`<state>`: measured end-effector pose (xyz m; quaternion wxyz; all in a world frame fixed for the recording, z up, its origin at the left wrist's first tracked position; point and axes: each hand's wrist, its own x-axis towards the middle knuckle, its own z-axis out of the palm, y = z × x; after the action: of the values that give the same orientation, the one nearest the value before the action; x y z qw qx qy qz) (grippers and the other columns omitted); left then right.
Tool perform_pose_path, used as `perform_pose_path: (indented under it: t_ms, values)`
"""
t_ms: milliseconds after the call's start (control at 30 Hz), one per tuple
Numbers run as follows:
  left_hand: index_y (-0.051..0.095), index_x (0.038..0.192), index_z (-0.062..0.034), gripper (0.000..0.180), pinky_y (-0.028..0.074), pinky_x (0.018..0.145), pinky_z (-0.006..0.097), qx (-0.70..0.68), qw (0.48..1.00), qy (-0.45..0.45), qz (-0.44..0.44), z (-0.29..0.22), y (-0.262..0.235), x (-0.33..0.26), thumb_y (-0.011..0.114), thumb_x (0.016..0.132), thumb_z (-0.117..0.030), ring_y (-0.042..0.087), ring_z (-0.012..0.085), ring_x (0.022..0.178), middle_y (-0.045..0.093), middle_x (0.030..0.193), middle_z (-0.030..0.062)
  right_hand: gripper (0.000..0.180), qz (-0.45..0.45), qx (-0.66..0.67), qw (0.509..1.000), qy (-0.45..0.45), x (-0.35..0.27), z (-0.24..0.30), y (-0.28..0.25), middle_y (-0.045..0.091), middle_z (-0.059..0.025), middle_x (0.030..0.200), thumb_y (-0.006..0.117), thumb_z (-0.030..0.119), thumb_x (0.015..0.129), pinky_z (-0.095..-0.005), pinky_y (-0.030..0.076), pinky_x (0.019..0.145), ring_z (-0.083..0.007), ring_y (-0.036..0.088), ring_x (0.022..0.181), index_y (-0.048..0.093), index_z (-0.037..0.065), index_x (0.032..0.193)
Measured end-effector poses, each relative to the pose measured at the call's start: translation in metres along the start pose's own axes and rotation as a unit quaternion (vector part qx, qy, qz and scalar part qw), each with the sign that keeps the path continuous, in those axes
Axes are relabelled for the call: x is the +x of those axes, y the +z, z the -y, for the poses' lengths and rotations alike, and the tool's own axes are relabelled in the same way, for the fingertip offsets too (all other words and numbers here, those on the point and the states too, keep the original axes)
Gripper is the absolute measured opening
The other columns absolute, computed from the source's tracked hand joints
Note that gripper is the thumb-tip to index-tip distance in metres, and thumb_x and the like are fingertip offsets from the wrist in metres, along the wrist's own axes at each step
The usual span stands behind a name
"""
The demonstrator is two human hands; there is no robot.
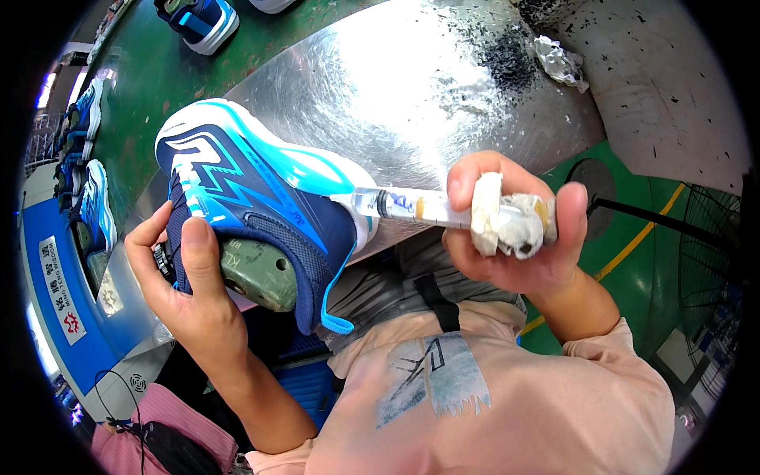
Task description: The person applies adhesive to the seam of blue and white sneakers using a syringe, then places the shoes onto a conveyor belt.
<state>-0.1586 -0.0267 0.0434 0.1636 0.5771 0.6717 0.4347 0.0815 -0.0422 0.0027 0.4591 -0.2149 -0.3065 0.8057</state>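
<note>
A navy and blue running shoe (pixel 273 178) with a white and light-blue sole lies tilted in front of me, with a green shoe last (pixel 265 277) inside its opening. My left hand (pixel 194 273) grips the shoe at the collar and tongue, thumb on the near side and fingers round the far side. In my right hand (pixel 522 229) is a clear syringe (pixel 419 204), its plunger end wrapped in white tape. The syringe tip meets the shoe near the heel, where the upper joins the sole; the exact contact point is hidden in glare.
A shiny metal plate (pixel 348 75) spreads beneath the shoe, with dark residue (pixel 507 59) and crumpled foil (pixel 560 62) at its far right. Beyond it runs a green work surface (pixel 134 87) carrying another shoe (pixel 202 24). More shoes (pixel 96 202) line up at left, near a blue machine panel (pixel 47 269).
</note>
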Motion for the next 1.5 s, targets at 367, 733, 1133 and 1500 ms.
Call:
perform_pose_path:
  t_ms: [367,733,1133,1500]
  values:
    - [0.046,0.113,-0.001,0.036,0.038,0.084,0.024,-0.069,0.996,-0.057,-0.002,0.005,-0.005,-0.01,0.054,0.088,-0.026,0.05,0.0134,0.091,0.05,0.101,0.0083,0.076,-0.031,-0.025,0.996,-0.084,0.002,0.019,0.005,0.048,-0.0023,0.068,0.037,0.071,0.077,-0.0183,0.029,0.041,-0.0062,0.039,0.049,0.04,0.003,0.112]
    - [0.039,0.116,0.0057,0.041,0.044,0.086,0.032,-0.434,0.883,-0.165,-0.065,0.033,0.009,-0.032,0.053,0.079,-0.007,0.056,0.0195,0.091,0.055,0.101,0.0159,0.062,-0.147,-0.406,0.851,-0.299,0.002,-0.005,-0.089,0.054,-0.0054,0.104,0.072,0.033,0.075,-0.0213,0.043,0.074,-0.0101,0.052,0.088,0.043,0.003,0.12]
    - [0.033,0.13,-0.0007,0.076,0.032,0.099,0.037,0.126,0.979,0.136,-0.084,0.108,0.117,0.164,0.072,0.069,-0.022,0.037,0.0344,0.122,0.035,0.132,0.0232,0.052,-0.163,-0.554,0.754,-0.314,-0.028,-0.055,-0.147,0.054,-0.0082,0.091,0.074,0.028,0.072,-0.0261,0.043,0.067,-0.015,0.052,0.076,0.05,0.001,0.108]
    - [0.04,0.123,0.0054,0.078,0.037,0.095,0.036,-0.078,0.878,-0.17,-0.441,0.213,-0.054,0.117,0.08,0.058,-0.011,0.049,0.0302,0.109,0.047,0.123,0.0198,0.059,-0.21,-0.605,0.696,-0.324,-0.096,-0.031,-0.137,0.049,-0.0063,0.088,0.07,0.041,0.073,-0.0249,0.039,0.066,-0.0138,0.046,0.073,0.048,0.0,0.109]
